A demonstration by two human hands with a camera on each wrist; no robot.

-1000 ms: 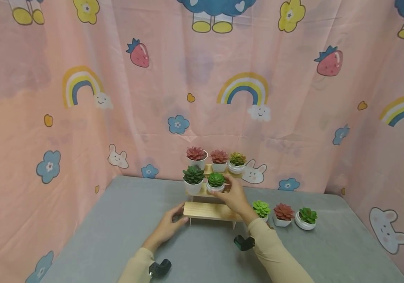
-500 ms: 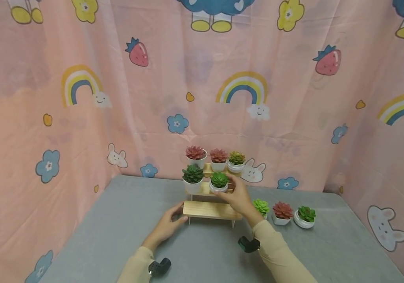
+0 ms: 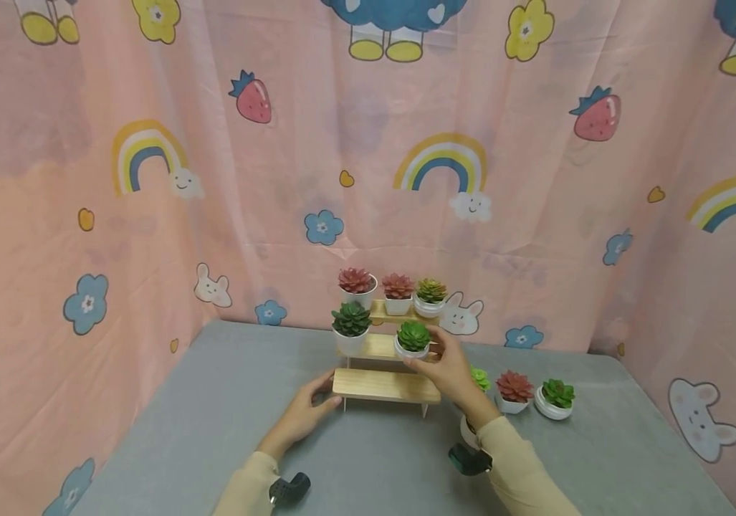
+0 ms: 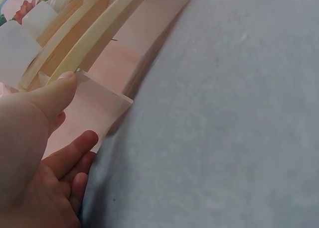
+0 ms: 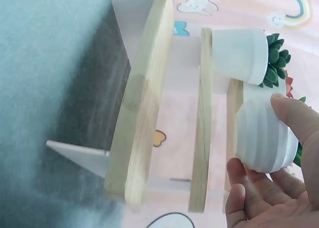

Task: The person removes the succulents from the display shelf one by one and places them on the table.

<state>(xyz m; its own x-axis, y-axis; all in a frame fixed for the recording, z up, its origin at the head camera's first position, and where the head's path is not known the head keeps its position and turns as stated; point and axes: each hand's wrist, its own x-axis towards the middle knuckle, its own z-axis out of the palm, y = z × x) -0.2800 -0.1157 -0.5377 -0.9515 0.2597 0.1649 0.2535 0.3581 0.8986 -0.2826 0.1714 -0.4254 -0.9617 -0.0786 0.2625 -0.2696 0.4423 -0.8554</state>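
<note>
My right hand (image 3: 450, 367) holds a ribbed white pot with a green succulent (image 3: 413, 336) between thumb and fingers. It is at the right end of the middle shelf; in the right wrist view a gap shows between the pot (image 5: 264, 138) and that shelf (image 5: 201, 118). My left hand (image 3: 306, 410) grips the left end of the three-step wooden plant stand (image 3: 385, 385). In the left wrist view, its thumb lies at the lowest shelf's corner and its fingers beside the white leg (image 4: 92, 106). A dark green succulent (image 3: 351, 319) in a white pot stands on the middle shelf's left.
Two red succulents (image 3: 356, 280) (image 3: 398, 287) and a yellow-green one (image 3: 431, 291) stand on the top shelf. On the grey table (image 3: 213, 401), right of the stand, are several more pots, including a red (image 3: 514, 388) and a green succulent (image 3: 557, 395). A pink patterned curtain hangs behind.
My right hand has moved the green succulent to the right along the middle shelf, away from the dark green one. The left hand stays at the stand's end.
</note>
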